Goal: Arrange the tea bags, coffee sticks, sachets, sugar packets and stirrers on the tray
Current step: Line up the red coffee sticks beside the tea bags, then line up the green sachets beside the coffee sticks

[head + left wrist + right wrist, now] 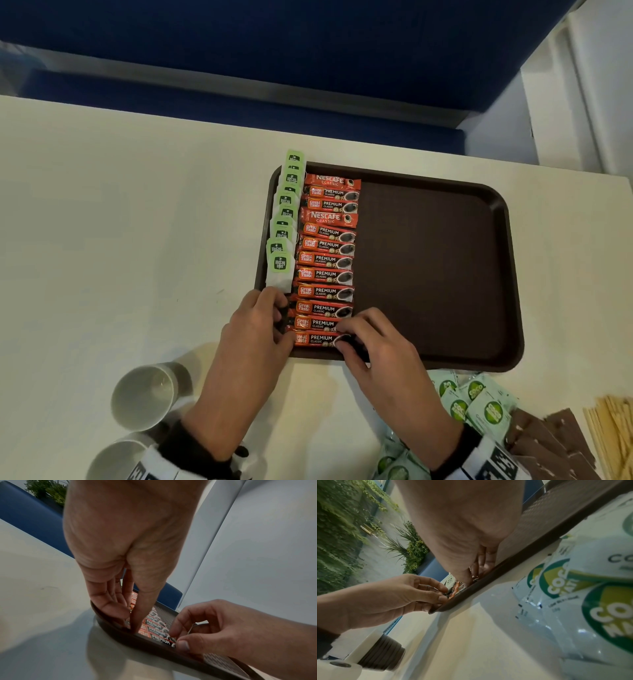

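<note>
Both my hands pinch the nearest Great Taste coffee stick (317, 339), left hand (255, 329) and right hand (371, 342) hiding its ends. It lies crosswise at the brown tray's (442, 361) lower-left corner, lowest in the column.

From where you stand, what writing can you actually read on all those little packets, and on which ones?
"NESCAFE CLASSIC": two red coffee sticks on the brown tray.
"Great Taste PREMIUM CLASSIC": the other red and black coffee sticks in the same column.
"McCoy teas": green tags of the tea bags; it is legible only on the nearest tags.
"COCO": pale green sachets on the table; the rest is cut off or blurred.
Brown packets: no readable print.
Wristbands: lettering cropped and unreadable.
</note>
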Motion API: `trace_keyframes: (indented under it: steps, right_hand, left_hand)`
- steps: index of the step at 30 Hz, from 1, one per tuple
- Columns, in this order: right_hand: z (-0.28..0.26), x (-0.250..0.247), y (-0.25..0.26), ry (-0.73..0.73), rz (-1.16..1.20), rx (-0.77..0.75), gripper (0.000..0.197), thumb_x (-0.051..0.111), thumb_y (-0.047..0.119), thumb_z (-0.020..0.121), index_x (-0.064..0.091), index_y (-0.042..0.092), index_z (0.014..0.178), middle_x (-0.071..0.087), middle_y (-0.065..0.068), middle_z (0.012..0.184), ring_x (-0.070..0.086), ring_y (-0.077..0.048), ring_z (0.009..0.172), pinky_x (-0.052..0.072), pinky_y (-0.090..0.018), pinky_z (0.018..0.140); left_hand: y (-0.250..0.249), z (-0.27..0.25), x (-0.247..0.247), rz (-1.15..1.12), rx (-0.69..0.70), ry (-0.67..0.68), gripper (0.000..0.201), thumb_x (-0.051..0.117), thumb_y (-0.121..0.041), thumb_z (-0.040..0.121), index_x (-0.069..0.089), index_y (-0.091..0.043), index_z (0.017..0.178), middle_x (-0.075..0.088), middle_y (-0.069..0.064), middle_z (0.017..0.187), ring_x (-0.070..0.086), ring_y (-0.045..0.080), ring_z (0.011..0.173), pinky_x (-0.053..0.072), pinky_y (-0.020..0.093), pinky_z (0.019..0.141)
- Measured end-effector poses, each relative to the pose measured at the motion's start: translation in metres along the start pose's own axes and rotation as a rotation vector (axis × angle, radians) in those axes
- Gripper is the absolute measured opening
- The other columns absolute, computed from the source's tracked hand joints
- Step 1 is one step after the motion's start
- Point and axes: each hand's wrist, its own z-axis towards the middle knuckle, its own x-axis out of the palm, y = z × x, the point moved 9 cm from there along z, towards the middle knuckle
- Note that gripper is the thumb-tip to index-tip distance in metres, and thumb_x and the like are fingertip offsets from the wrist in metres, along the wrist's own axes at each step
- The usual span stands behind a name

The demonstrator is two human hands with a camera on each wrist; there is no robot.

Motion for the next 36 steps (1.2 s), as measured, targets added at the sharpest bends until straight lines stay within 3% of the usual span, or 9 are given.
trace_keyframes:
  steps: [5,9,13,20,22,25,28,32,36]
  right_hand:
    - [-0.002,-0.001,0.000,-0.005,0.000,-0.001,0.021,0.068,0.030,0.102,0.065,0.028,0.123,0.052,0.016,0.122,0.063,-0.006,0.104,0.061,-0.026,0.088]
    - [-0.004,-0.012,0.005,-0.075,-0.028,-0.016,0.024,0.063,0.037,0.101,0.068,0.027,0.123,0.053,0.014,0.122,0.059,-0.005,0.109,0.060,-0.024,0.087]
    - [-0.010,-0.032,0.014,-0.158,-0.055,-0.042,0.022,0.066,0.035,0.100,0.072,0.026,0.119,0.051,0.013,0.124,0.053,-0.005,0.112,0.055,-0.020,0.085]
    - [-0.037,-0.090,-0.013,-0.367,0.055,0.090,0.020,0.070,0.023,0.098,0.073,0.024,0.117,0.051,0.007,0.127,0.051,-0.009,0.118,0.036,-0.005,0.100]
    - [-0.050,-0.110,-0.025,-0.424,0.071,0.120,0.020,0.070,0.020,0.098,0.073,0.023,0.118,0.051,0.007,0.127,0.052,-0.011,0.121,0.041,-0.011,0.100]
    - [-0.075,-0.136,-0.046,-0.496,0.105,0.181,0.019,0.068,0.017,0.100,0.071,0.021,0.118,0.052,0.006,0.126,0.057,-0.016,0.119,0.050,-0.024,0.097]
    - [-0.106,-0.156,-0.066,-0.582,0.154,0.257,0.020,0.068,0.015,0.100,0.070,0.022,0.119,0.053,0.005,0.121,0.062,-0.013,0.105,0.051,-0.019,0.086]
    - [-0.150,-0.153,-0.092,-0.583,0.188,0.428,0.023,0.069,0.021,0.101,0.066,0.027,0.123,0.051,0.012,0.113,0.061,-0.011,0.086,0.057,-0.033,0.071]
    - [-0.197,-0.123,-0.094,-0.533,0.164,0.534,0.035,0.078,0.028,0.094,0.065,0.026,0.127,0.051,0.010,0.112,0.058,0.007,0.098,0.047,-0.006,0.077]
  left_hand:
    - [-0.005,-0.001,-0.005,0.031,0.019,-0.044,0.036,0.082,-0.024,0.093,0.063,-0.022,0.123,0.051,-0.011,0.102,0.057,0.003,0.078,0.040,0.011,0.068]
    - [-0.021,-0.006,-0.009,-0.012,0.086,-0.078,0.029,0.075,-0.032,0.097,0.063,-0.024,0.122,0.050,-0.014,0.106,0.059,-0.003,0.084,0.043,0.005,0.061]
    - [-0.037,-0.008,-0.002,-0.062,0.161,-0.058,0.025,0.073,-0.029,0.099,0.064,-0.024,0.122,0.049,-0.018,0.107,0.059,-0.008,0.096,0.045,-0.001,0.076]
    - [-0.066,-0.011,0.015,-0.038,0.270,0.053,0.014,0.070,-0.031,0.101,0.066,-0.035,0.114,0.064,-0.024,0.104,0.063,-0.005,0.095,0.053,0.013,0.080]
    - [-0.076,-0.012,0.019,-0.038,0.281,0.078,0.011,0.070,-0.032,0.101,0.068,-0.035,0.111,0.068,-0.023,0.098,0.066,-0.004,0.091,0.058,0.027,0.081]
    - [-0.095,-0.017,0.028,-0.019,0.318,0.138,0.009,0.072,-0.030,0.100,0.070,-0.036,0.107,0.070,-0.023,0.092,0.067,-0.004,0.088,0.058,0.026,0.079]
    - [-0.111,-0.024,0.045,0.034,0.350,0.227,0.008,0.072,-0.029,0.101,0.072,-0.035,0.107,0.071,-0.023,0.093,0.066,-0.005,0.088,0.057,0.025,0.079]
    - [-0.125,-0.039,0.076,0.130,0.420,0.354,0.011,0.070,-0.031,0.102,0.076,-0.032,0.111,0.073,-0.019,0.099,0.067,0.001,0.091,0.058,0.033,0.083]
    - [-0.127,-0.062,0.105,0.291,0.493,0.418,0.029,0.063,-0.042,0.106,0.068,-0.032,0.132,0.069,-0.015,0.124,0.063,0.007,0.112,0.052,0.029,0.093]
